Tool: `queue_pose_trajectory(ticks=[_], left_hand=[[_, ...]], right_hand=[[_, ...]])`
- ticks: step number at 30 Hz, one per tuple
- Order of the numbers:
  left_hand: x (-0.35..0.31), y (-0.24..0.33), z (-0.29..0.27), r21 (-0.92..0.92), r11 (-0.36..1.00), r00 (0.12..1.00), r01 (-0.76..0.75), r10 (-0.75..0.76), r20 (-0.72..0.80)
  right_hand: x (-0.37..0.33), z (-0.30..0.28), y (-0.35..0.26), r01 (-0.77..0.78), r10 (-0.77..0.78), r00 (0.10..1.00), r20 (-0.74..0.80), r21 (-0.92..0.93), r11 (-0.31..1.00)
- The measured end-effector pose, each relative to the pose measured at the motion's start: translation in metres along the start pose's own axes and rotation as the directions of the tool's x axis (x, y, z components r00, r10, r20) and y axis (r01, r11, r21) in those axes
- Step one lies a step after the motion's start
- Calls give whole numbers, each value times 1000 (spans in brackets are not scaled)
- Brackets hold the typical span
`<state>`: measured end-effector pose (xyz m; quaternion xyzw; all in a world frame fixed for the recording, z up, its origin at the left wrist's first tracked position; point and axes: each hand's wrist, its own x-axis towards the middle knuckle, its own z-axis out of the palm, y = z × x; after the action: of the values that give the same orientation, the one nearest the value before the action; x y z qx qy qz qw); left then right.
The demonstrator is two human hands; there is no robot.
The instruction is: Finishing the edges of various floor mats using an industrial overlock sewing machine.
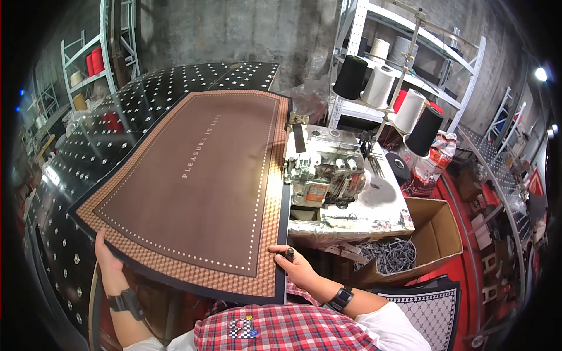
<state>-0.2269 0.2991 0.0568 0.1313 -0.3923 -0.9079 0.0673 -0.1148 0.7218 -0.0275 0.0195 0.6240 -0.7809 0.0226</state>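
L hand (109,255) clamped on mat (193,181) by counter's (76,175) near edge, R hand (297,268) round blk item (290,254); mat prob. bendy, best held at corners.

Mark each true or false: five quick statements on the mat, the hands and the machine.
1. The brown floor mat lies over the black studded table. True.
2. The left hand is at the mat's far edge. False: the left hand is at the near left corner.
3. The right hand has a small black object in it. True.
4. The overlock sewing machine stands left of the mat. False: the machine stands to its right.
5. All the thread cones by the machine are white. False: there are black thread cones too.
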Motion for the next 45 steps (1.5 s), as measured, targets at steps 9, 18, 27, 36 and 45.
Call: queue_pose_trajectory(ticks=[9,18,27,36,45], left_hand=[[70,-23,23,302,947,993,-106,116,-15],[123,-41,54,770,595,933,-230,360,1],[174,-55,76,908,22,838,-419,396,377],[202,-63,103,932,-316,876,-177,381,295],[193,-67,110,953,-241,866,-184,419,274]], right_hand=[[3,-1,-2,16,-16,999,-31,23,1000],[-1,-12,2,-61,71,995,-64,143,988],[3,-18,6,-141,158,983,-96,166,976],[6,-21,9,-199,207,970,-129,75,977],[13,-21,14,-169,178,978,-106,91,981]])
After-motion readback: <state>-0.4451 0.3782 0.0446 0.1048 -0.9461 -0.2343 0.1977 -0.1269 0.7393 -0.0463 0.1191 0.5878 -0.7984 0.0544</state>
